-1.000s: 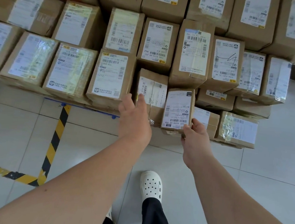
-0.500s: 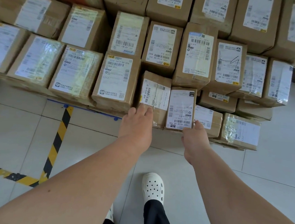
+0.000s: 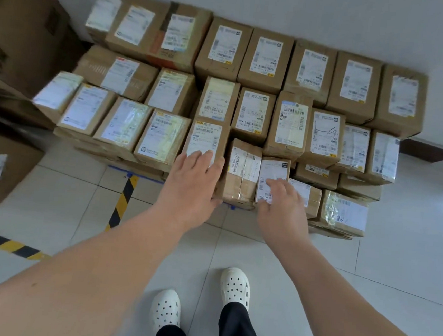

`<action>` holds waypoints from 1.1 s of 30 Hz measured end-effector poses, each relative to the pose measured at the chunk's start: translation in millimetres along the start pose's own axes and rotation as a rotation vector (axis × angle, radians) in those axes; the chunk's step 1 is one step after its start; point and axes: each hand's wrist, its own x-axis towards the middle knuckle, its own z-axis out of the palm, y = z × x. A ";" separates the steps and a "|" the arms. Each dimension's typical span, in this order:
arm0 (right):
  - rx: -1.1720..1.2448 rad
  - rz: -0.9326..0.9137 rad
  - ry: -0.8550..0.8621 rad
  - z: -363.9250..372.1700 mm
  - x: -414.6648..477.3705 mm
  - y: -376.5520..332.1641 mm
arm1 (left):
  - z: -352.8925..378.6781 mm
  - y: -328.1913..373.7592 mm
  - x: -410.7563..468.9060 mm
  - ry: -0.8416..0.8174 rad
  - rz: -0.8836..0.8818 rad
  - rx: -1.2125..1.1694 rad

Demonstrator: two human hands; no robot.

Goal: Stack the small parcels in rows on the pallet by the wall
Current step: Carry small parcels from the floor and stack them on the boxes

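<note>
Parcel stack [image 3: 289, 125] sits on pallet [image 3: 119, 170] by wall [image 3: 256, 2], 12 o'clock from person. Left hand [image 3: 191, 184], fingers straight, lies flat on front-row box [image 3: 207, 137]. Right hand [image 3: 283, 204], fingers loosely spread, touches small upright parcel [image 3: 273, 169] at 1 o'clock. Advice: push parcel flush, edges square with row.

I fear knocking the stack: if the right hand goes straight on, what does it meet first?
Probably the small upright parcel; the right hand seems to touch its front, though depth is unclear.
</note>
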 end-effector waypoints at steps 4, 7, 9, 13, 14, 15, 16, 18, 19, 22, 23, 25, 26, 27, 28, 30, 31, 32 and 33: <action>-0.139 -0.177 -0.002 -40.0 -33.5 -51.6 | -55.1 -20.3 -44.1 0.027 -0.047 0.023; -0.252 -0.299 0.002 -73.7 -61.3 -95.9 | -99.2 -34.0 -81.0 0.040 -0.112 0.029; -0.301 -0.385 0.024 -95.8 -80.2 -124.6 | -129.0 -44.0 -107.7 0.082 -0.159 0.032; -0.362 -0.560 0.046 -133.9 -120.7 -180.9 | -184.7 -60.7 -171.3 0.162 -0.277 0.055; -0.370 -0.610 0.046 -141.8 -131.3 -195.6 | -197.1 -64.3 -187.3 0.184 -0.318 0.055; -0.376 -0.666 0.045 -148.5 -142.0 -210.2 | -208.6 -67.2 -204.3 0.206 -0.367 0.051; -0.387 -0.726 0.046 -153.8 -152.1 -224.0 | -218.9 -69.6 -221.0 0.231 -0.423 0.044; -0.432 -0.853 0.047 -162.0 -173.4 -250.7 | -235.5 -71.6 -256.3 0.279 -0.549 0.023; -0.455 -0.918 0.044 -164.6 -184.2 -263.4 | -240.9 -71.7 -274.3 0.300 -0.612 0.013; -0.505 -1.077 0.015 -168.5 -221.0 -295.9 | -247.7 -69.3 -333.6 0.339 -0.799 -0.034; -0.520 -1.126 -0.004 -167.5 -234.3 -304.7 | -247.8 -67.4 -356.2 0.352 -0.863 -0.051; -0.558 -1.218 -0.031 -161.7 -261.4 -318.5 | -245.0 -61.4 -402.4 0.377 -0.976 -0.073; -0.579 -1.280 -0.048 -153.0 -281.4 -325.7 | -240.1 -55.3 -433.7 0.393 -1.044 -0.075; -0.585 -1.300 -0.059 -150.3 -291.4 -329.3 | -238.9 -53.6 -449.9 0.401 -1.075 -0.073; -0.592 -1.336 -0.072 -143.8 -308.9 -333.2 | -233.5 -49.2 -473.7 0.402 -1.124 -0.071; -0.608 -1.439 -0.111 -125.4 -350.4 -338.6 | -218.6 -37.1 -527.3 0.401 -1.242 -0.071; -0.619 -1.486 -0.131 -116.2 -371.5 -339.5 | -209.9 -30.8 -553.8 0.401 -1.298 -0.073; -0.633 -1.539 -0.151 -106.7 -392.8 -340.2 | -200.0 -23.7 -580.0 0.407 -1.352 -0.081; -0.650 -1.587 -0.170 -96.9 -414.4 -339.9 | -189.7 -15.6 -606.0 0.413 -1.406 -0.093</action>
